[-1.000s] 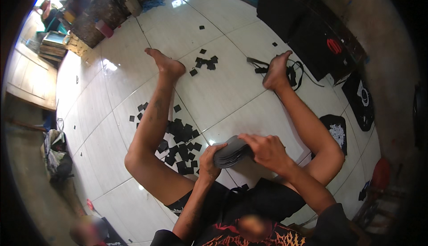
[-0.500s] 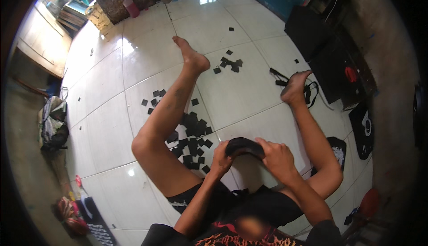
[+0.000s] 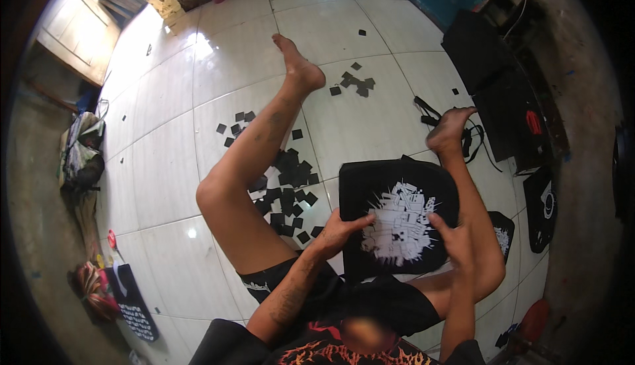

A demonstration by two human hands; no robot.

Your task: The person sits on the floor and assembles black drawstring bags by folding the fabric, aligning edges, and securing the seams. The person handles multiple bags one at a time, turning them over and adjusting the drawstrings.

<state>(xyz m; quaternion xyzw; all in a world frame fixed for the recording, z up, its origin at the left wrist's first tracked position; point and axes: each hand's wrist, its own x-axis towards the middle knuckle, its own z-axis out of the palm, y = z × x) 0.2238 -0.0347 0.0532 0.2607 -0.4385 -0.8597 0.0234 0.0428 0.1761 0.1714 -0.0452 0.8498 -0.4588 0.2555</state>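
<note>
Between my knees lies a flat black panel with a rounded corner, its face turned up and a white drawing like crowded buildings printed on it. My left hand grips its left side, thumb resting on the print and fingers underneath. On the opposite side my right hand has its thumb on the print; its other fingers are partly hidden. Many small black squares are scattered and overlapping on the floor by my left leg. Farther off is a smaller cluster of black squares.
A second black printed piece lies partly behind my right knee. Black straps sit by my right foot, near large black sheets along the right wall. Red-handled scissors and a bag are at the left.
The black panel was bent and seen edge-on between both hands. Now it is spread flat with the white print facing up, and my hands are farther apart. The view has shifted slightly.
</note>
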